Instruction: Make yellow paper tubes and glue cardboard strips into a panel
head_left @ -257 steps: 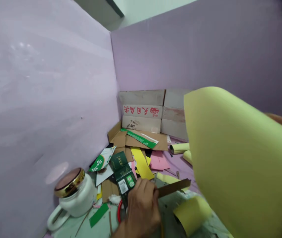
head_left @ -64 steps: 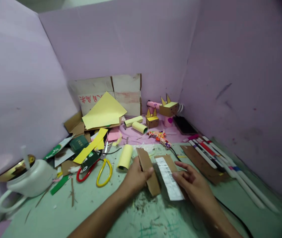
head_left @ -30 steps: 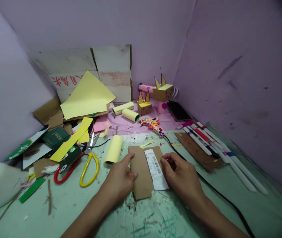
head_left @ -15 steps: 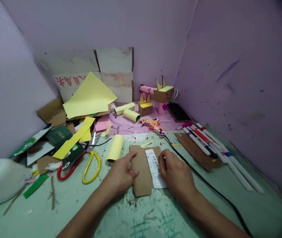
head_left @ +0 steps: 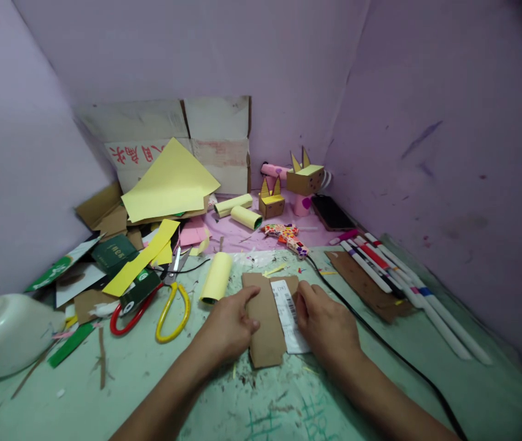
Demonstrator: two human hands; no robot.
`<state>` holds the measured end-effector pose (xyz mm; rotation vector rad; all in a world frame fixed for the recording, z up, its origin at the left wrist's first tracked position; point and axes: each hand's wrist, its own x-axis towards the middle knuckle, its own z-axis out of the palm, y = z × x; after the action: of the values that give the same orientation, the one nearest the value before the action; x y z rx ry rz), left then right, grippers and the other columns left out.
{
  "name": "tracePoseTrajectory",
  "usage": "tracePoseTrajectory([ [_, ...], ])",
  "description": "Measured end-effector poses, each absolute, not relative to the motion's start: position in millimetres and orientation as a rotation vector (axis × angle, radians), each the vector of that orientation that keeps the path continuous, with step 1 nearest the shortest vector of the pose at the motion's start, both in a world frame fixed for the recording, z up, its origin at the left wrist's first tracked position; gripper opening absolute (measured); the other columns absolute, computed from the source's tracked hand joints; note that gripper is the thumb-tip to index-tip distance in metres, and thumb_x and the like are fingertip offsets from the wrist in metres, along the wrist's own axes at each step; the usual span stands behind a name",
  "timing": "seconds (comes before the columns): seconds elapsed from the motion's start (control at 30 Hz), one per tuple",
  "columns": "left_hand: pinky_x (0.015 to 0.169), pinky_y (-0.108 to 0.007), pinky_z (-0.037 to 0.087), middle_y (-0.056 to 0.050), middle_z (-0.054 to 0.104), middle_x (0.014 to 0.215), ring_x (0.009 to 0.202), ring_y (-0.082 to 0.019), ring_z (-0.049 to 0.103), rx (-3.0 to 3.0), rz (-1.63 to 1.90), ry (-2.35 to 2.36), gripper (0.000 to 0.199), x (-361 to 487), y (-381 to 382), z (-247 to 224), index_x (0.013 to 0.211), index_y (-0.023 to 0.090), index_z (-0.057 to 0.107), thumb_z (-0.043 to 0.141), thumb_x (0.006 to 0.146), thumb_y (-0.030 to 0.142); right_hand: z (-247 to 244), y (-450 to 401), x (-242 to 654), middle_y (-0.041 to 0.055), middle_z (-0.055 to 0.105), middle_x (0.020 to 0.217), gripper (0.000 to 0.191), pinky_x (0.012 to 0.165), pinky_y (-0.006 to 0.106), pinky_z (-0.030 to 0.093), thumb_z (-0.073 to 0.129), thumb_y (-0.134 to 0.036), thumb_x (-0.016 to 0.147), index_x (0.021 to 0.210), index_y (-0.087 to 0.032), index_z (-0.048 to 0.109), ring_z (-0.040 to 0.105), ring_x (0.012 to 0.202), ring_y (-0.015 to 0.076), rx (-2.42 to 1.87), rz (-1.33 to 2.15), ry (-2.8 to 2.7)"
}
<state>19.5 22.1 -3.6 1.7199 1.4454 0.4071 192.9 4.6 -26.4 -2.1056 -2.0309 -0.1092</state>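
A plain brown cardboard piece (head_left: 265,334) lies flat on the green tabletop, between my hands. Beside it on the right, touching or slightly overlapped, is a second cardboard piece with a white printed label (head_left: 286,315). My left hand (head_left: 228,324) grips the plain piece by its left edge, thumb and index finger spread on its face and the other fingers curled. On the labelled piece, my right hand (head_left: 328,318) is closed at the right edge with bent fingers; their tips are partly hidden.
Scissors (head_left: 173,312) and a yellow paper tube (head_left: 216,278) lie to the left, near paper scraps and a white pot (head_left: 10,334). Behind are a patterned glue gun (head_left: 288,236) with a black cord, small cardboard boxes (head_left: 272,206) and a phone (head_left: 333,212). Markers (head_left: 378,263) lie right.
The view has shifted slightly, so everything sits a little lower and farther right. My right fingers look more closely bunched at the labelled piece's edge. Both cardboard pieces stay in place.
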Motion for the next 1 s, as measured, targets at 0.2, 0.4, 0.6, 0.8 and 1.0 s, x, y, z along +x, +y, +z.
tracePoseTrajectory([
  [0.2, 0.058, -0.027, 0.039, -0.003, 0.061, 0.069, 0.056, -0.015, 0.05, 1.726, 0.418, 1.455, 0.057, 20.3, 22.2, 0.3, 0.126, 0.013, 0.052, 0.054, 0.069, 0.011, -23.7, 3.1, 190.4, 0.0008, 0.065, 0.07, 0.013, 0.042, 0.027, 0.009, 0.046, -0.02, 0.088, 0.091, -0.024, 0.058, 0.06, 0.048, 0.0178, -2.156, -0.245, -2.072],
  [0.4, 0.058, -0.027, 0.038, -0.004, 0.065, 0.07, 0.059, -0.018, 0.054, 1.837, 0.384, 1.494, 0.057, 18.2, 21.7, -5.9, 0.126, 0.019, 0.053, 0.056, 0.069, 0.015, -23.3, 1.7, 190.5, 0.0013, 0.064, 0.063, 0.014, 0.042, 0.028, 0.013, 0.047, -0.017, 0.087, 0.087, -0.024, 0.059, 0.061, 0.053, 0.0192, -2.134, -0.283, -2.111],
  [0.6, 0.06, -0.028, 0.039, -0.005, 0.066, 0.073, 0.064, -0.02, 0.058, 1.912, 0.339, 1.551, 0.056, 19.1, 18.6, -5.9, 0.125, 0.022, 0.053, 0.056, 0.069, 0.017, -24.4, 2.2, 190.8, 0.0085, 0.063, 0.082, 0.021, 0.06, 0.031, 0.038, 0.05, -0.003, 0.078, 0.084, -0.019, 0.063, 0.058, 0.074, 0.0238, -1.903, -0.411, -2.159],
  [0.8, 0.065, -0.029, 0.042, -0.008, 0.067, 0.079, 0.069, -0.021, 0.059, 1.944, 0.352, 1.521, 0.052, 19.2, 14.4, 0.6, 0.122, 0.018, 0.055, 0.056, 0.071, 0.017, -15.7, -13.0, 198.9, 0.0073, 0.064, 0.093, 0.022, 0.075, 0.032, 0.045, 0.048, -0.008, 0.08, 0.091, -0.019, 0.063, 0.056, 0.084, 0.0214, -1.391, 0.12, -2.448],
  [1.0, 0.058, -0.027, 0.04, 0.0, 0.061, 0.065, 0.059, -0.016, 0.055, 1.936, 0.607, 1.787, 0.035, 4.1, 17.6, 20.8, 0.112, 0.019, 0.061, 0.049, 0.08, 0.026, -14.0, -37.9, 197.6, 0.0182, 0.058, 0.12, 0.034, 0.088, 0.048, 0.045, 0.045, -0.03, 0.087, 0.118, -0.021, 0.056, 0.051, 0.111, 0.0339, -1.345, -0.021, -2.524],
])
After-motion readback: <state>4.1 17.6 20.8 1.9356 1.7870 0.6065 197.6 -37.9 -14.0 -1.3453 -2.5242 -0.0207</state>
